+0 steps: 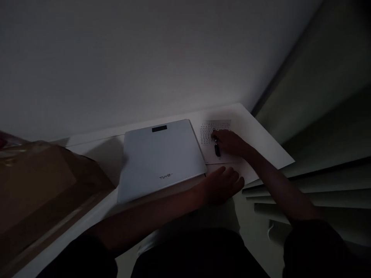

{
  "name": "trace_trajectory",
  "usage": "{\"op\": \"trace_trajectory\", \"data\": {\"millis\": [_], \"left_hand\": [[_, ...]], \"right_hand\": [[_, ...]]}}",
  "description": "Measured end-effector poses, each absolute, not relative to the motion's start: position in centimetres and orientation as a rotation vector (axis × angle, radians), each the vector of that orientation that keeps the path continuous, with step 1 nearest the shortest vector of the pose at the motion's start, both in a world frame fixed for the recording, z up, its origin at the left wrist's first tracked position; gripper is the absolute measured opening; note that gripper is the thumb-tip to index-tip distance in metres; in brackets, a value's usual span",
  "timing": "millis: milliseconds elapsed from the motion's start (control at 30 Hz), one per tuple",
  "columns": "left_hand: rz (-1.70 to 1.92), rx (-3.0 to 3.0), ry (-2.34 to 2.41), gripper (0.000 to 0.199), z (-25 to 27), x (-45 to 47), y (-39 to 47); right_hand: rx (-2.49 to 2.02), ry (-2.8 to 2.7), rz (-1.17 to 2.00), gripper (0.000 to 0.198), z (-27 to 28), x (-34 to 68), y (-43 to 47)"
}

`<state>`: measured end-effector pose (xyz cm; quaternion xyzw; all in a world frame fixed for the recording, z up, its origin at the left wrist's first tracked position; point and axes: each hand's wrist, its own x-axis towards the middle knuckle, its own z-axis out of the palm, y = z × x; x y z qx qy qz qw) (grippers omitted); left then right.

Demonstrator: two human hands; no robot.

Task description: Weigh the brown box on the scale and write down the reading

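Note:
The scene is very dim. A flat white scale (pixel 162 156) with a small dark display lies on a white shelf top (pixel 261 139) against the wall. My right hand (pixel 230 141) reaches over a printed sheet of paper (pixel 213 129) just right of the scale and holds a dark pen (pixel 217 150), tip on the sheet. My left hand (pixel 222 183) rests with curled fingers on the shelf's front edge, near the scale's front right corner, holding nothing that I can see.
A brown cardboard box (pixel 43 185) fills the left side on the same surface. The white wall (pixel 145 58) rises behind. To the right hang pale slatted blinds (pixel 319 181). My dark clothing covers the bottom of the view.

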<state>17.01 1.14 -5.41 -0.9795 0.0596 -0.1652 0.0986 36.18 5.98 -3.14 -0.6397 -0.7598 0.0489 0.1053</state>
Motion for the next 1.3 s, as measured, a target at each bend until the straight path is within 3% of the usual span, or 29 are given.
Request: {"op": "trace_trajectory", "data": {"millis": [200, 433, 567, 800, 1033, 1300], "left_hand": [[-0.527, -2.976, 0.145, 0.030, -6.1, 16.7, 1.2], [-0.574, -2.997, 0.117, 0.034, -5.8, 16.4, 1.4], [-0.539, -3.019, 0.064, 0.041, -5.7, 16.4, 1.5], [-0.497, -3.057, -0.062, 0.048, -5.7, 16.3, 1.3], [-0.507, -3.085, -0.101, 0.046, -5.9, 16.4, 1.4], [-0.500, -3.104, -0.128, 0.047, -6.0, 16.5, 1.4]], "right_hand": [[-1.812, -2.219, 0.106, 0.024, -3.4, 36.0, 6.7], [-1.775, -2.145, -0.274, 0.017, -3.7, 37.0, 6.5], [-1.625, -1.811, -0.083, 0.028, -3.7, 36.7, 6.3], [-1.368, -1.391, 0.597, 0.038, -4.0, 36.0, 6.4], [-1.514, -1.304, 0.322, 0.047, -3.9, 35.7, 6.3], [-1.453, -1.235, 0.580, 0.044, -4.1, 34.8, 6.0]]}}
